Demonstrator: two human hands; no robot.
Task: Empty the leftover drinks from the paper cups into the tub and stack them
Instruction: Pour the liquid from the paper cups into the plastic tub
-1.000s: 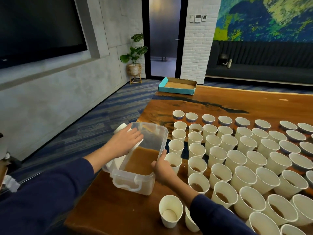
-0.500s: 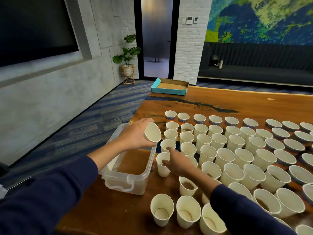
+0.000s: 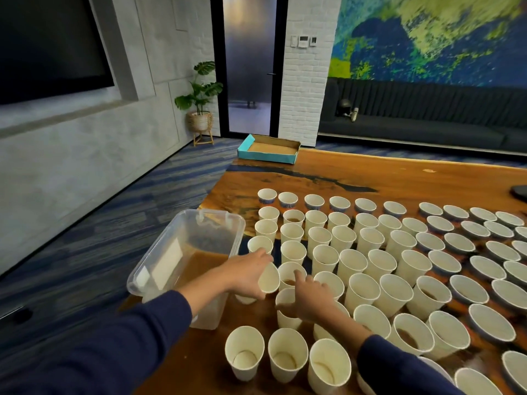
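A clear plastic tub (image 3: 159, 269) holding brown liquid stands at the table's left edge. My left hand (image 3: 248, 276) grips a white paper cup (image 3: 269, 280), tilted on its side with its mouth facing right, just right of the tub. My right hand (image 3: 309, 299) holds the rim of an upright cup (image 3: 285, 317) below it. Several white paper cups (image 3: 362, 292) stand in rows across the table, some with brown drink in them. Three cups (image 3: 245, 352) stand at the near edge.
The wooden table (image 3: 370, 178) stretches to the right. A teal cardboard tray (image 3: 269, 149) lies at its far left corner. A dark object (image 3: 519, 192) sits at the right edge. Blue carpet floor lies left of the table.
My left hand has carried the tilted cup from above the tub's far end down toward me, beside the tub. My right hand has shifted from one cup to a nearer one.
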